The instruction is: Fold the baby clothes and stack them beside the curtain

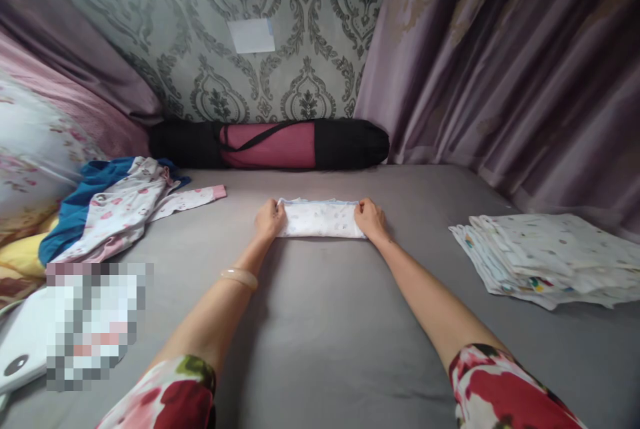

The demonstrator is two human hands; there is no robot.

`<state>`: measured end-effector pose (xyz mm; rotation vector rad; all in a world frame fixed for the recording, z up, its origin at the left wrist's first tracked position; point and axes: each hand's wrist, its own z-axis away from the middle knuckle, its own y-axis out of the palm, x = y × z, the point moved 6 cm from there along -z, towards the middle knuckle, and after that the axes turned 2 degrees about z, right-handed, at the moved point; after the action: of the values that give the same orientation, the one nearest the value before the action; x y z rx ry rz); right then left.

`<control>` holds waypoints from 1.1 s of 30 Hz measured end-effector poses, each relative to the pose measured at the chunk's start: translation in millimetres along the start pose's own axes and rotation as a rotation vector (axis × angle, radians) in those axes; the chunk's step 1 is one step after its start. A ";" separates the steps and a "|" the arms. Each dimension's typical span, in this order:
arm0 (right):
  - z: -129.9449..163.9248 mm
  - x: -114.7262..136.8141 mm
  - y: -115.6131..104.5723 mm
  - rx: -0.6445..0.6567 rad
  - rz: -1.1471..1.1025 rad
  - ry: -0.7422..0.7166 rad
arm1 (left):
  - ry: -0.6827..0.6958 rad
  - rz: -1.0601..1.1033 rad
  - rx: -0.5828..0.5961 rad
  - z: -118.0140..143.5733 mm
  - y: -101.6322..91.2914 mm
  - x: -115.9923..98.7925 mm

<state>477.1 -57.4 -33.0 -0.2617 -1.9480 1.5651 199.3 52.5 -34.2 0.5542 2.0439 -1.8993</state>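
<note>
A white cloth [323, 219] with small pale prints and a bluish edge lies folded into a narrow strip on the grey sheet [320, 322]. My left hand [271, 218] pinches its left end, fingers closed on the fabric. At the opposite end my right hand [371, 218] grips the cloth in the same way. Both arms reach forward, and the far edge of the strip looks slightly uneven between the hands. The fingertips are partly hidden, and what kind of cloth it is does not show.
A stack of folded printed cloths [555, 256] sits at the right. On the left are crumpled clothes [115, 209], a pillow [40, 122] and a white device [25, 342] beside a blurred patch. A black and maroon long bag [270, 144] lies against the patterned wall [305, 36].
</note>
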 end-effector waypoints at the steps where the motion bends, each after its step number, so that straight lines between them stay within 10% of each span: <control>1: -0.3 0.0 0.1 0.000 0.001 0.018 | -0.015 0.007 0.003 -0.5 -0.1 0.4; 11: -11.6 -5.8 -3.9 0.057 -0.082 -0.081 | 0.002 0.171 -0.059 -6.8 -6.3 9.1; 15: 8.7 6.2 -17.8 -0.046 -0.069 -0.254 | 0.298 0.122 -0.203 16.9 -20.7 -15.2; 20: 54.3 56.8 -12.0 0.073 0.011 -0.634 | 0.695 -0.042 -0.001 59.7 1.2 -59.1; 33: 52.7 85.3 24.9 0.257 0.062 -0.735 | 0.557 -0.191 0.253 55.8 27.3 -55.5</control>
<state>374.0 -49.5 -33.0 0.4256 -2.2247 2.1293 258.6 -5.9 -37.2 1.0903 2.2502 -2.3378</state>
